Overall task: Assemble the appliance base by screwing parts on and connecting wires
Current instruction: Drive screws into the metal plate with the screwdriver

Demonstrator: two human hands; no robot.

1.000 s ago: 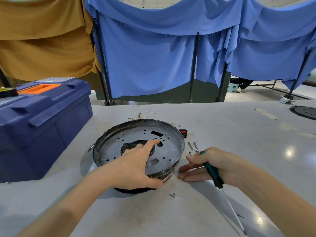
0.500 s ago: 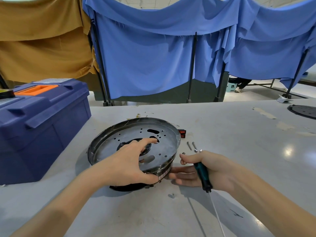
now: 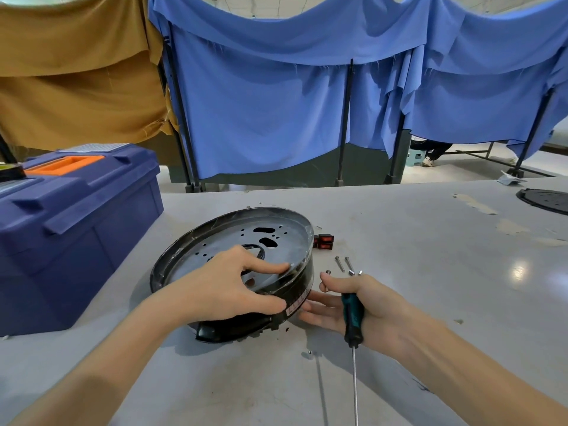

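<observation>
1. Up comes the near edge of the appliance base (image 3: 276,241). A second ago it sat flat on the table (image 3: 430,256); now it is tipped, with its black underside showing at the front.
2. My read is that we are mid-flip, getting at the underside, and no screw is being driven yet. The next move calls for both hands sharing the weight and rolling it over gently. The loose hardware needs to stay out from under it.
3. Far left is the blue toolbox (image 3: 76,216), lid down and well apart from the work.
4. The left hand (image 3: 227,290) has its fingers spread over the top plate and its thumb clamped on the near side wall, pinching the rim.
5. The base sits mid-table, round and shallow. It has a grey metal plate with small holes, two larger cut-outs and a dark centre opening. Below that is a black housing with a label strip on its wall.
6. A red switch (image 3: 324,242) lies just beside the base's far right edge. Loose screws (image 3: 344,265) lie near the thumb of the other hand.
7. The right hand (image 3: 362,305) traps the screwdriver (image 3: 353,315) handle between thumb and palm, with the shaft pointing back at me. Its other fingers are straight and together, tips against the base's lower side.
8. At the far right edge a second disc (image 3: 547,201) lies flat.
</observation>
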